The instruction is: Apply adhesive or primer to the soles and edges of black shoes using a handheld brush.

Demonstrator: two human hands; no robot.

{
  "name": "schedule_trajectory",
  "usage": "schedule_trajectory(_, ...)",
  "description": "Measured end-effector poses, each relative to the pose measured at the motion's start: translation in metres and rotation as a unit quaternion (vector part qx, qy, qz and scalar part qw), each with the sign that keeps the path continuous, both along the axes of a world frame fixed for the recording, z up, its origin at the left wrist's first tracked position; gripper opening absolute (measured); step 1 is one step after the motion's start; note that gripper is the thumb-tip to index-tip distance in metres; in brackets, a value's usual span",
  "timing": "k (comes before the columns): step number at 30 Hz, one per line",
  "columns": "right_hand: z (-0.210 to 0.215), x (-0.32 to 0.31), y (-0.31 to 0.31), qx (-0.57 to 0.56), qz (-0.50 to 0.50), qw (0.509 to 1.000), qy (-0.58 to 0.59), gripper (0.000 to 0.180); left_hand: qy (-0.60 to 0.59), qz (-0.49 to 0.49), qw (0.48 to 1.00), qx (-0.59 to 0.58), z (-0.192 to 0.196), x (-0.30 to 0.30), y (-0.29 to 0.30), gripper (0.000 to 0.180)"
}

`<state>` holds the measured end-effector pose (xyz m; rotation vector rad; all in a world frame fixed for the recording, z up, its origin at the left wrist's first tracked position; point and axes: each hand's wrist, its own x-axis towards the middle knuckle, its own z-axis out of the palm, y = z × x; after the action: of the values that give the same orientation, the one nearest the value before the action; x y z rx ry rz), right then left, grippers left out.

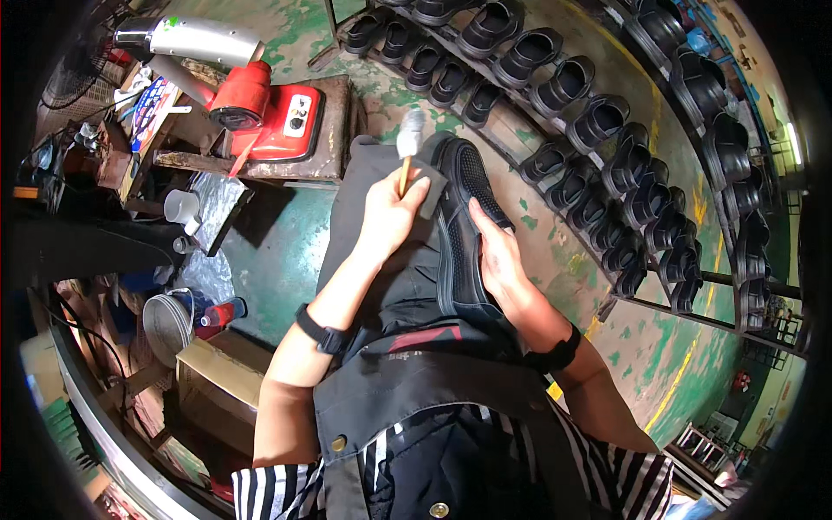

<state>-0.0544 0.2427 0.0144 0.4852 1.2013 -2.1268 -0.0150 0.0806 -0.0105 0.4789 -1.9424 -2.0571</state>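
A black shoe (pixel 459 251) with a perforated upper lies across my lap, toe pointing away from me. My right hand (pixel 501 256) is closed on its right side, thumb laid over the upper. Beside the shoe's left edge, my left hand (pixel 390 212) grips a thin wooden stick (pixel 405 176) whose upper end carries a whitish wrapped head (pixel 411 134). Under the left thumb is also a small dark grey flat piece (pixel 433 192), like cloth or abrasive sheet, close against the shoe. My left fingers are partly hidden.
Racks of black shoes (pixel 598 117) run along the right. At the far left, a red machine with a silver barrel (pixel 276 121) stands on a worn bench (pixel 338 113). Lower left are a white bucket (pixel 166 325), a bottle (pixel 224 312) and a cardboard box (pixel 221 373).
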Motion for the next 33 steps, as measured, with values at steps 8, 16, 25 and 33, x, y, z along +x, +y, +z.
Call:
schedule_trajectory(8, -0.006, 0.002, -0.002, 0.004, -0.007, 0.999, 0.046, 0.04, -0.135, -0.041, 0.988, -0.056, -0.008, 0.005, -0.004, 0.021)
schedule_trajectory(16, -0.01, 0.002, -0.003, 0.025, -0.009, 0.999, 0.047, 0.041, -0.114, -0.122, 0.985, -0.029, -0.002, 0.008, -0.001, 0.02)
schedule_trajectory(25, -0.01, 0.003, -0.007, 0.031, -0.034, 0.997, 0.056, 0.029, -0.1, -0.132, 0.984, -0.058, -0.002, 0.008, -0.004, 0.026)
schedule_trajectory(33, -0.007, 0.003, -0.008, 0.058, -0.021, 0.996, 0.071, 0.034, -0.051, -0.102, 0.993, -0.029, -0.004, 0.011, -0.003, 0.02)
